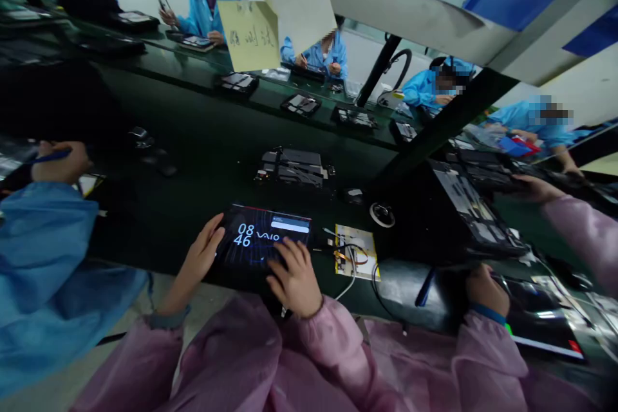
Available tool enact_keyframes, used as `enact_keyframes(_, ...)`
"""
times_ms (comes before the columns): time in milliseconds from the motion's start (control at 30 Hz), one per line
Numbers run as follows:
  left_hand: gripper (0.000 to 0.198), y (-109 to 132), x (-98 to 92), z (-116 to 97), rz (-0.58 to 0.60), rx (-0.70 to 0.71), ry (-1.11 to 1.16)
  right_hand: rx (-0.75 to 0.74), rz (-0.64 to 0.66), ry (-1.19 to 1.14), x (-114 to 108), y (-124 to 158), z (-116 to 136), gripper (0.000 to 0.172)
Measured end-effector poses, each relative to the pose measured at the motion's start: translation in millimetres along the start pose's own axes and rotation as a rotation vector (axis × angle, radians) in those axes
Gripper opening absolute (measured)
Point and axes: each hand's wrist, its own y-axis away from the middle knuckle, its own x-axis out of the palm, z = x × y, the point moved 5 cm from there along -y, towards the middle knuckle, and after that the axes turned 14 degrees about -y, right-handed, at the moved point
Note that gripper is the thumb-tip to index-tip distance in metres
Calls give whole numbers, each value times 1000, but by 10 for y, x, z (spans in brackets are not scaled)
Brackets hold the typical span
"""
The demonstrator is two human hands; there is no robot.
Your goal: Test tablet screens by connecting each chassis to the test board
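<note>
A tablet [248, 251] with a lit screen, showing "08 46" and "VAIO", lies in front of me at the table's near edge. My left hand [205, 250] grips its left edge, the fingers lying along the side. Over the lower right of the screen, my right hand [298, 280] is spread open. Its fingertips are at the glass; whether they press on it I cannot tell. Right of the tablet, a yellow-edged sheet [369, 257] lies under several cables [355, 270].
Opened device parts [294, 167] lie behind the tablet, with a white-rimmed roll [382, 214] to their right. A co-worker's blue sleeve [43, 225] is at left. At right, a neighbour's hand [488, 293] is near a black box [425, 212] and another tablet [541, 318].
</note>
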Motion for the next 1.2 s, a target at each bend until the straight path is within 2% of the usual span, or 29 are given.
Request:
enact_keyframes(33, 52, -9, 18, -28, 0, 3, -4, 67, -56, 50, 27, -93, -69, 28)
enact_keyframes(100, 50, -13, 42, -67, -14, 30, -23, 193, -207, 122, -54, -172, -242, 29)
enact_keyframes(167, 49, 0, 51, -71, -48, 57, -33, 254, -345, 135, -196, -88, -353, 34)
enact_keyframes(233, 47, 17, 55, -52, -65, 72, -2, 273, -419, 115, -277, 106, -375, 39)
enact_keyframes(300, 44, 23, 64, -27, -35, 48, 85, 268, -408, 108, -251, 297, -339, 45)
enact_keyframes(367, 41, 14, 62, -24, -6, -6, 212, 264, -341, 140, -155, 406, -311, 54)
enact_keyframes(467, 42, -28, 73, -111, 19, -78, 421, 262, -272, 228, -36, 413, -355, 65)
enact_keyframes(533, 50, -76, 125, -202, 55, -131, 512, 257, -259, 260, -3, 373, -425, 67)
enact_keyframes(667, 49, -190, 264, -293, 101, -258, 442, 256, -252, 261, 7, 335, -532, 70)
enact_keyframes(800, 44, -301, 354, -273, 129, -228, 348, 256, -265, 246, -86, 292, -484, 67)
enact_keyframes(933, 47, -349, 375, -164, 94, -311, 425, 278, -299, 110, -331, 58, -342, 49)
enact_keyframes(1033, 49, -340, 373, -135, 57, -406, 547, 222, -276, 14, -422, -313, -248, 36)
enact_keyframes(1133, 48, -330, 370, -164, 37, -444, 643, 171, -171, -26, -263, -806, -249, 32)
enact_keyframes(1200, 45, -338, 358, -190, 25, -428, 636, 208, -123, 14, -71, -1133, -307, 31)
